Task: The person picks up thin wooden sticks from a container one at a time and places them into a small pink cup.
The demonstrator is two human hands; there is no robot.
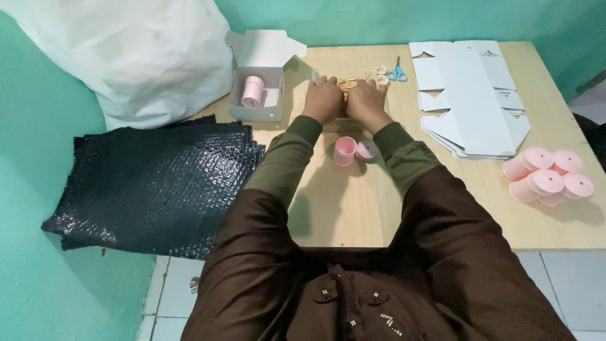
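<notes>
Both hands (344,101) side by side, knuckles up, arms fwd.

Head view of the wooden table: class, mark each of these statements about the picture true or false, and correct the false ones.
1. Both hands, left hand and right hand, rest on a bundle of thin sticks. True.
2. The open white box is empty. False: a pink container stands inside it.
3. The blue scissors lie beside the flat white cardboard cutouts. True.
4. The black bubble wrap lies at the right of the table. False: it lies at the left.
5. A group of pink containers sits near the table's right edge. True.
</notes>
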